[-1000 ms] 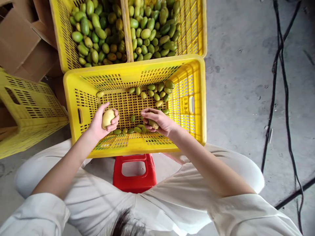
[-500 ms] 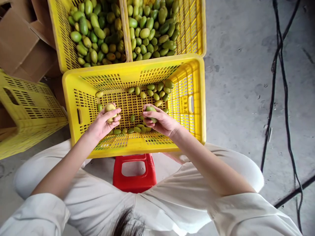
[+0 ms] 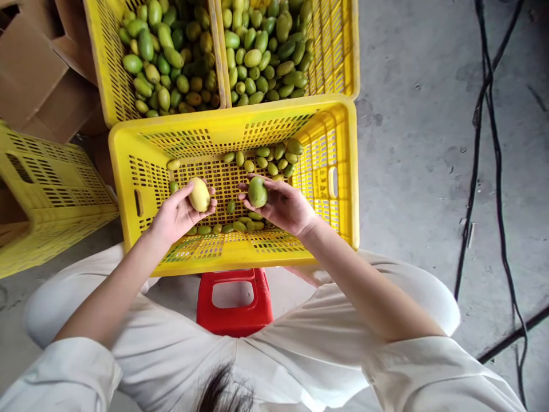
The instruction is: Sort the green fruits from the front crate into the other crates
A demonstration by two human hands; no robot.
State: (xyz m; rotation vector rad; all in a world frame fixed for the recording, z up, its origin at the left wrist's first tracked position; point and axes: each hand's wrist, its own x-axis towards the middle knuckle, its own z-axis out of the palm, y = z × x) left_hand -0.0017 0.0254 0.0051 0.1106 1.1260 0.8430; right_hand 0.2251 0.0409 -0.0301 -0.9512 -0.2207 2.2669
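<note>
From my distant seat, my left hand (image 3: pixel 176 214) has its fingers curled round a yellow fruit (image 3: pixel 199 195); my right hand (image 3: pixel 291 209) loosely cradles a green fruit (image 3: pixel 257 191) on its fingers. Both are lifted, neither set down; with loose fruit (image 3: pixel 239 226) below the fingers, I'd judge handling unfinished. Bare mesh (image 3: pixel 225 184) opens between my hands; the crate's near rim (image 3: pixel 231 265) crosses beneath my forearms (image 3: pixel 126 272).

A pale yellow fruit (image 3: pixel 199 195) and a plain green fruit (image 3: pixel 258 191) show over a bright yellow crate (image 3: pixel 234 265) patterned with rows of slots. Small fruits (image 3: pixel 294 147) in its far right corner run from green to yellowish green, with more green ones (image 3: pixel 239 227) along its near edge. The stool (image 3: pixel 235 325) is red, the trousers (image 3: pixel 398 286) white, the cables (image 3: pixel 487 84) black
</note>
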